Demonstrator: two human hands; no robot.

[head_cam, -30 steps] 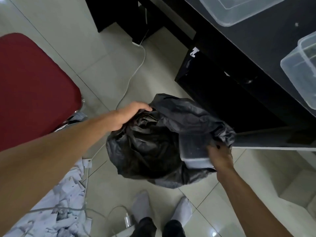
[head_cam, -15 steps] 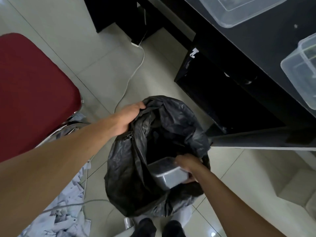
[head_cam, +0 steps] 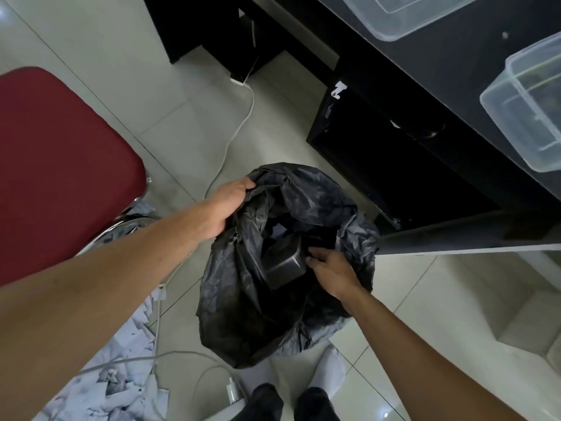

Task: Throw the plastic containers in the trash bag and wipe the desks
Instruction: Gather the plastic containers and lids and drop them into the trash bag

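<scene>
1. The black trash bag [head_cam: 239, 314] stands on the tiled floor [head_cam: 455, 299] with its mouth open upward.
2. The left hand [head_cam: 226, 208] grips the bag's rim on its upper-left side, with the fingers curled round the black plastic.
3. The right hand [head_cam: 332, 270] reaches into the bag's mouth from the right. Its fingertips [head_cam: 311, 258] are bent against the edge of a container. I cannot tell whether they pinch it or only touch it.
4. That plastic container [head_cam: 283, 264] lies tilted inside the bag, below the rim and near the middle of the opening.
5. 2 more sit on the black desk [head_cam: 455, 65], up and right of the bag: the nearer clear container [head_cam: 528, 117] and the farther clear container [head_cam: 403, 16], well apart from each other.
6. A red chair seat [head_cam: 60, 165] is left of the bag. A white cable [head_cam: 239, 126] runs over the floor above the bag's upper-left side. Crumpled papers [head_cam: 121, 390] lie to the bag's lower left.
</scene>
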